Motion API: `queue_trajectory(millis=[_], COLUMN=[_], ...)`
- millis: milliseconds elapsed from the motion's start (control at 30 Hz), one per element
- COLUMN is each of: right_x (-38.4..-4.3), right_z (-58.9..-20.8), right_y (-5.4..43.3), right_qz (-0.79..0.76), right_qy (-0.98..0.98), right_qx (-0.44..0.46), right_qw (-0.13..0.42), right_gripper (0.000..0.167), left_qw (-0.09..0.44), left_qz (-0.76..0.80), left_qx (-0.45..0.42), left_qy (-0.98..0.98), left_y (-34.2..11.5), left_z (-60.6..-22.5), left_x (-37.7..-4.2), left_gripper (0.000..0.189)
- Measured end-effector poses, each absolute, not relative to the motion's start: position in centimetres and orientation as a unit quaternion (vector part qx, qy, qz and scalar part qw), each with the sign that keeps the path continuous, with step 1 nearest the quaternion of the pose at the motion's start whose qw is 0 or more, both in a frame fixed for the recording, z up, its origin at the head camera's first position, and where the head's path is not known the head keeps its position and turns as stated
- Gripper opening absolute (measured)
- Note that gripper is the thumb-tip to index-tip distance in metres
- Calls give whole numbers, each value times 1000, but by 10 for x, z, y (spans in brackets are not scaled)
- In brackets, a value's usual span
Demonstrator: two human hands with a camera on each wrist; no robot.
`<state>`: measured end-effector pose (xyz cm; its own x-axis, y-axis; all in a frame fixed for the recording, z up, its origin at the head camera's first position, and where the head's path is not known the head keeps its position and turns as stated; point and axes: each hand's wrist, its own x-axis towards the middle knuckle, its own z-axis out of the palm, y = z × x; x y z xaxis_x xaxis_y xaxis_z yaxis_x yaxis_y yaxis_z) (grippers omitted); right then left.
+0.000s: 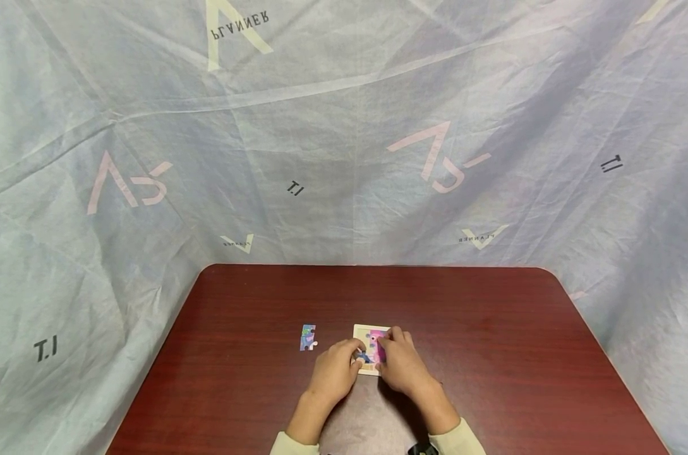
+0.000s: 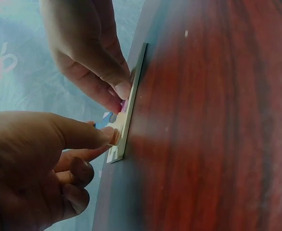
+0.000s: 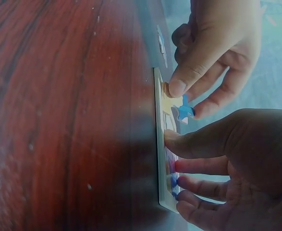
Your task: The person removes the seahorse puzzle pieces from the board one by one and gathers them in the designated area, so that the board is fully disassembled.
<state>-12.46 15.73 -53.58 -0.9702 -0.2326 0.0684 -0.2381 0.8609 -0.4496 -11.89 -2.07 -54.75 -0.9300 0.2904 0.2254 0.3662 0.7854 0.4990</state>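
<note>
A shallow pale jigsaw tray [image 1: 372,327] lies on the table between both hands. My left hand [image 1: 333,373] pinches a blue and yellow jigsaw piece [image 3: 183,112] between thumb and fingers at the tray's left part; the piece is tilted in the right wrist view. On the tray's right side, my right hand [image 1: 403,363] rests its thumb and fingertips on pink and purple jigsaw pieces [image 1: 376,338]. That hand covers part of those pieces and the tray's right edge.
More jigsaw pieces [image 1: 307,338], blue and green, lie on the table left of the tray. The dark red wooden table [image 1: 491,354] has rounded far corners. Grey printed cloth [image 1: 344,158] hangs behind it and along both sides.
</note>
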Motion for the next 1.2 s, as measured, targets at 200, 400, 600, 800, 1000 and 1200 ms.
queue_trajectory(millis=[200,400,600,800,1000,1200], right_x=[-125,-125,-124,-124,-124,-124], right_z=[-536,-536,-535,-535,-536,-536], right_y=[158,158,158,158,158,157], right_qz=[235,239,241,242,241,244], right_qy=[-964,-963,-963,-962,-962,-961], right_qx=[123,123,124,127,127,127], right_qw=[5,0,0,2,6,7], right_gripper=[51,51,50,50,50,49], left_qw=[69,58,48,48,55,59], left_qz=[-273,-248,-245,-254,-273,-286], left_qx=[-175,-185,-187,-178,-171,-166], left_qy=[-943,-949,-950,-949,-945,-942], left_y=[-21,-23,-23,-24,-28,-34], left_z=[-548,-549,-548,-549,-548,-547], left_x=[-121,-121,-121,-120,-119,-118], left_gripper=[24,35,39,39,37,39])
